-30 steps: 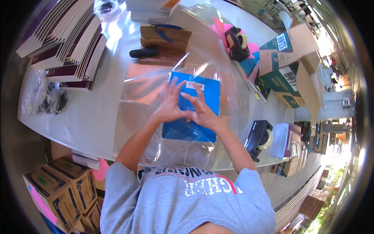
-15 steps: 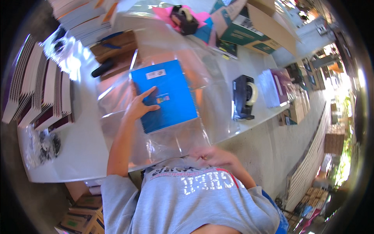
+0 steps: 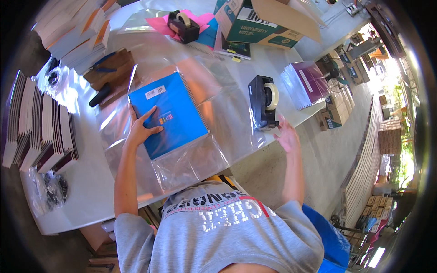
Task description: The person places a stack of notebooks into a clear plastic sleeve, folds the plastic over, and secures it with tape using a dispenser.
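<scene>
A blue spiral notebook (image 3: 184, 116) with a white label lies tilted on a clear plastic sheet (image 3: 189, 164), its wire binding on the right. My left hand (image 3: 140, 132) rests on its left part, fingers spread. Off to the right, near the table edge, stands a black tape dispenser (image 3: 258, 102) with a roll of pale tape. My right hand (image 3: 288, 137) is beside its front end, fingers apart and nothing seen in them; whether a fingertip touches the dispenser or its tape I cannot tell.
Stacks of spiral notebooks (image 3: 38, 125) stand at the left, near a bagged black item (image 3: 48, 189). A brown block (image 3: 116, 73) carries blue-handled tools. Farther back are another tape dispenser (image 3: 184, 29) on pink paper and a cardboard box (image 3: 257, 27). Purple notebooks (image 3: 309, 82) lie at the right edge.
My right hand has moved from in front of my shirt out to the right, beside the tape dispenser. My left hand stays on the blue notebook. The whole view has shifted.
</scene>
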Motion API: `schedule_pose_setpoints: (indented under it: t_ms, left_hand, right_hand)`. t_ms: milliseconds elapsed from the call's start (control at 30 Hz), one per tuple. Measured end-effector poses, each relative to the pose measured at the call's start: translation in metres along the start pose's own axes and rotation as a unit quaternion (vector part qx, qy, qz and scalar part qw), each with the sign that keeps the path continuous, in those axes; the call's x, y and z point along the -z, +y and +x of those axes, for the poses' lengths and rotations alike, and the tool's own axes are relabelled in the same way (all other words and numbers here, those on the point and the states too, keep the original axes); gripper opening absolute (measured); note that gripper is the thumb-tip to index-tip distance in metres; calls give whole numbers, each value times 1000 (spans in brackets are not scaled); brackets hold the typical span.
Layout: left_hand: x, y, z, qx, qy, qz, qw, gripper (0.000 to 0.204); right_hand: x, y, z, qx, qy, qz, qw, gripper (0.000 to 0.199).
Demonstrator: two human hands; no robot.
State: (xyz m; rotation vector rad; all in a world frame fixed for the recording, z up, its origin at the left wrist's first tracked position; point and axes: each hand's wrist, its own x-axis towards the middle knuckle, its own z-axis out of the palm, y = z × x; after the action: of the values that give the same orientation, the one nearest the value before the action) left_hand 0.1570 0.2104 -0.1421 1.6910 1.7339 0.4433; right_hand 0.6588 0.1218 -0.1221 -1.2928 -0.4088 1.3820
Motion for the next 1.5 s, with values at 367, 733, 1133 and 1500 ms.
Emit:
schedule_pose_setpoints:
  t_ms: [367,733,1133,1500]
  left_hand:
    - [0,-10,5,-8,23,12,1000,93]
    - [-2,-18,6,-9,9,-30,999,101]
    - [-10,2,-31,-63,86,-620,777,101]
    - [-19,18,-101,-149,185,-495,836,90]
  right_hand:
    - [-216,-9,-31,172,-287,-511,792,56]
    - [-371,99,37,221,-251,-794,507,123]
    - [-254,96,44,46,-317,-114,941,86]
    - [-202,69,-20,172,-357,-213,893,77]
